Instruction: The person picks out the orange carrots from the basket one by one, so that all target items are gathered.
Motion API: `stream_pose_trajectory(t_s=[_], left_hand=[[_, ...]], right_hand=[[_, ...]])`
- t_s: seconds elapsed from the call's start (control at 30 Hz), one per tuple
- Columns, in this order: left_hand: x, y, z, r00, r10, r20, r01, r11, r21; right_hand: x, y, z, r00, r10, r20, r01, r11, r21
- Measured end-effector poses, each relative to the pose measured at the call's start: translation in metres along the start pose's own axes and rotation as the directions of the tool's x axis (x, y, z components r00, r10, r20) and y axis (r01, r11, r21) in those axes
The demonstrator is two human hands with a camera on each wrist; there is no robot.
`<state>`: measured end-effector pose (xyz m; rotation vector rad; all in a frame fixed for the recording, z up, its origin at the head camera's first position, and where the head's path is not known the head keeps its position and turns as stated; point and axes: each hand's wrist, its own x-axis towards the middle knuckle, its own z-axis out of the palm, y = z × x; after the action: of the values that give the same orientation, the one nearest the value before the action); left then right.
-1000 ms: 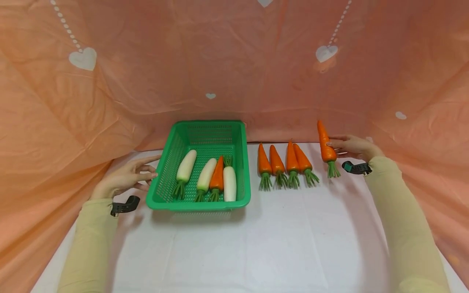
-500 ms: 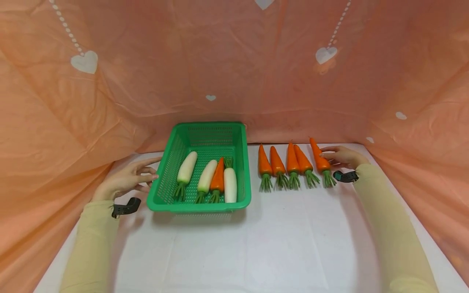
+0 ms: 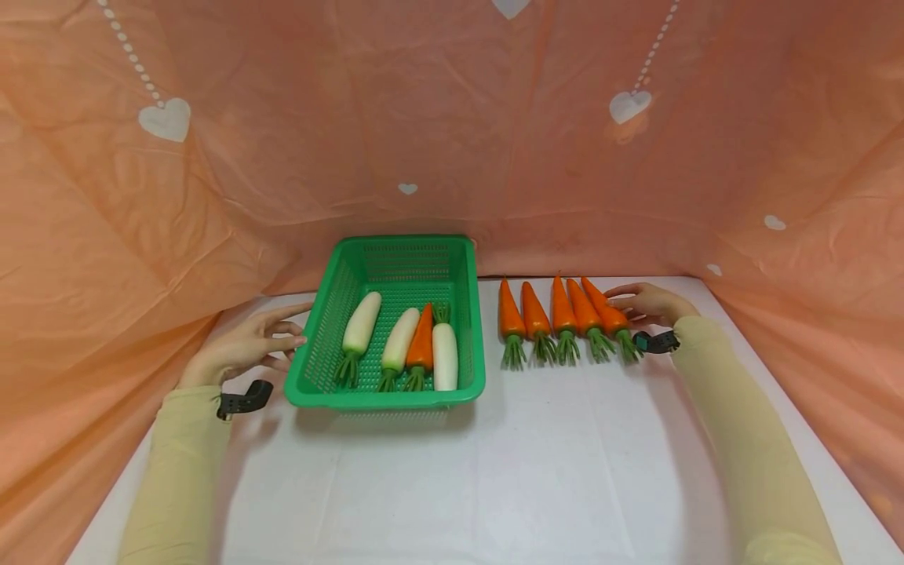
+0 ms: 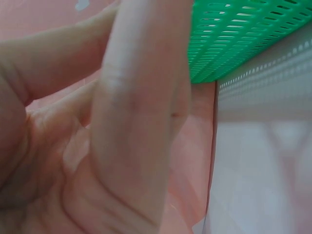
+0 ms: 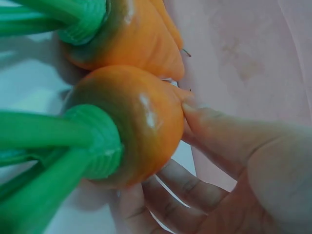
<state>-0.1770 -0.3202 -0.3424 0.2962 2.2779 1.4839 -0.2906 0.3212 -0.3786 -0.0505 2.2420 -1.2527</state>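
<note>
In the head view, my right hand (image 3: pixel 655 304) holds the rightmost orange carrot (image 3: pixel 606 311) at the table's far side, thumb and fingers around it. The right wrist view shows the thumb on this carrot's (image 5: pixel 141 122) side and the other fingers low along it. It lies against the neighbouring carrot (image 5: pixel 131 39) in a row of several, green tops toward me. My left hand (image 3: pixel 247 343) rests at the left side of a green basket (image 3: pixel 384 399), fingers loosely extended at its rim. Its fingers hide part of the basket wall (image 4: pixel 234 34) in the left wrist view.
Inside the basket lie white radishes (image 3: pixel 362 322) and one carrot (image 3: pixel 420 341). The white table (image 3: pixel 537 463) reaches toward me. An orange-pink cloth (image 3: pixel 452 118) with hearts hangs behind the basket and carrots and along both sides.
My right hand has lowered the raised carrot onto the table and moved it left against the end of the row. The left hand and basket have hardly moved.
</note>
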Motion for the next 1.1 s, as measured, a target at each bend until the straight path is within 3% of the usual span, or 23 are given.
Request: stream_pose_trajectory(t_s=[0.37,0.83,1.1], left_hand=[[-0.001,-0.001,0.000,1.000,-0.003,0.005,0.003,1.000,0.000],[-0.004,0.005,-0.001,1.000,-0.003,-0.005,0.003,1.000,0.018],[-0.004,0.004,0.000,1.000,0.002,0.000,-0.002,1.000,0.028]], right_hand=[[-0.006,0.001,-0.002,1.000,0.015,-0.007,-0.015,1.000,-0.003],[-0.018,0.000,-0.006,0.997,0.010,0.072,-0.012,1.000,0.028],[-0.016,-0.002,-0.004,0.999,0.023,0.047,-0.025,0.999,0.043]])
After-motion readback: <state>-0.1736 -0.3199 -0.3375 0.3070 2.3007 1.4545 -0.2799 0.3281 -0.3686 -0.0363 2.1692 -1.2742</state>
